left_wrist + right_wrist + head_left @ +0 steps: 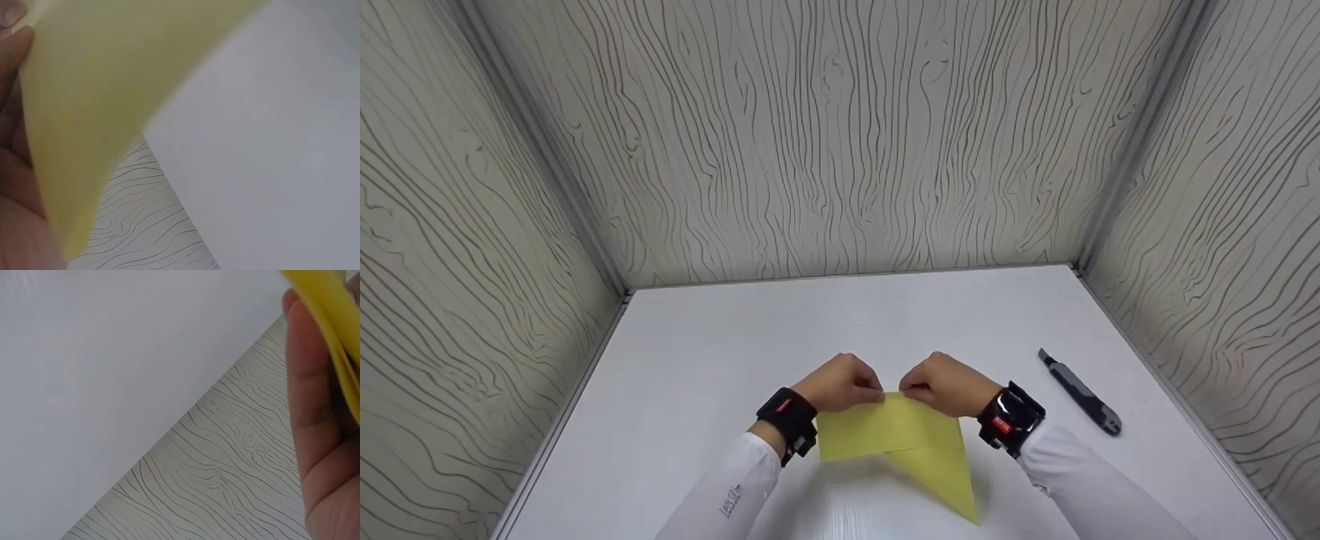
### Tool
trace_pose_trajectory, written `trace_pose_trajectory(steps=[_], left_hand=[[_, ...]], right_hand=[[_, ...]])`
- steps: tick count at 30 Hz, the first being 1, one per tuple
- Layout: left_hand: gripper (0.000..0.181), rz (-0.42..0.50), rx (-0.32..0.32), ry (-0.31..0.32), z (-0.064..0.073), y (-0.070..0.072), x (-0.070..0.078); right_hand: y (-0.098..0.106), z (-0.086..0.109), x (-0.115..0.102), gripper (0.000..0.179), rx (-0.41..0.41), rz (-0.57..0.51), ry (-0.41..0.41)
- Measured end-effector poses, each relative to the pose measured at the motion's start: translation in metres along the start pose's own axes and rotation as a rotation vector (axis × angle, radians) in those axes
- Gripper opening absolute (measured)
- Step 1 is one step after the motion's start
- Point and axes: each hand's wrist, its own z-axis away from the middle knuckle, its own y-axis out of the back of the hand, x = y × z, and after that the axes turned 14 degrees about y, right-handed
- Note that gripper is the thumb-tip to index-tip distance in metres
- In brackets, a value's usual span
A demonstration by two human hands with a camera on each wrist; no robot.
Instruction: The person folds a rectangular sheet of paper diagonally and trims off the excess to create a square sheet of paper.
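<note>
A sheet of yellow paper (877, 431), with a fold across it, hangs between my two hands near the front of the white table. My left hand (844, 384) pinches its top edge between thumb and fingers. A short way to the right, my right hand (949, 384) pinches the same edge. One pointed corner slants down toward me at the lower right. In the left wrist view the paper (107, 90) spreads out from the fingertips and hides part of the hand. The right wrist view shows layered edges of the yellow paper (329, 320) against the fingers.
A grey and black utility knife (1081, 394) lies on the white table (705, 345) to the right of my right hand, its blade end pointing away from me. Wood-grain patterned panels (840, 142) stand along the back and both sides of the table.
</note>
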Motion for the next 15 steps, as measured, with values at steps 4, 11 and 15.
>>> trace_pose_trajectory(steps=[4, 11, 15], left_hand=[[0.011, -0.019, -0.029, 0.014, 0.002, 0.005, -0.004], [0.011, -0.037, -0.03, 0.035, 0.005, 0.013, -0.012], [0.011, -0.029, -0.017, 0.042, 0.009, 0.017, -0.018]], right_hand=[[0.0, 0.003, 0.002, 0.018, -0.01, 0.0, -0.011], [0.006, 0.01, 0.006, 0.016, -0.049, -0.028, -0.106], [0.01, 0.017, 0.007, 0.017, -0.025, -0.104, -0.165]])
